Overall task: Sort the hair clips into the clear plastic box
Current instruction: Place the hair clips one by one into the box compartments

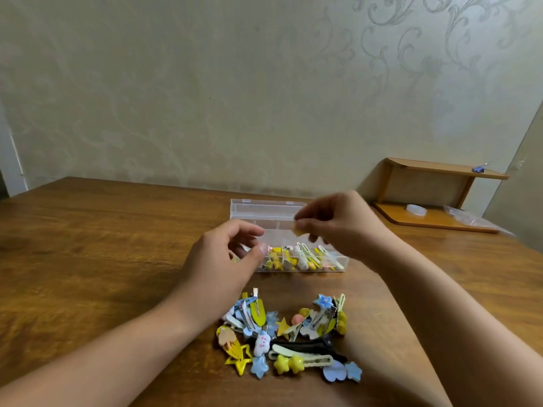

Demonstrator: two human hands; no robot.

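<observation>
Wood desk against a patterned wall, small shelf at 2 o'clock. Box sits centre, lid up at 12, near row of compartments already part-filled with yellow and white clips. Loose pile lies on the desk at 6 o'clock of the box, between the forearms: mostly blue and yellow pieces, plus one long black clip. Right hand hovers over the box's right half, thumb and fingers pinching a small yellow clip, so that grip is closed on the piece, which hangs at its 9 o'clock fingertip edge just above the compartments. Left hand is at 9 o'clock of the box, over its left end, fingers loosely curled; I can't see anything in it, reads as relaxed and empty. Handling guess: clips are light, stiff plastic and metal, small glossy charms likely slippery, spring jaws can snag each other in the pile. Best hold is a fingertip pinch across the flat body or the charm, not the sprung end. Snap types lie flat, so may need a nail under the edge. Long black one: take mid-length; may not fit a compartment. Roughly half the clips look unsorted.
</observation>
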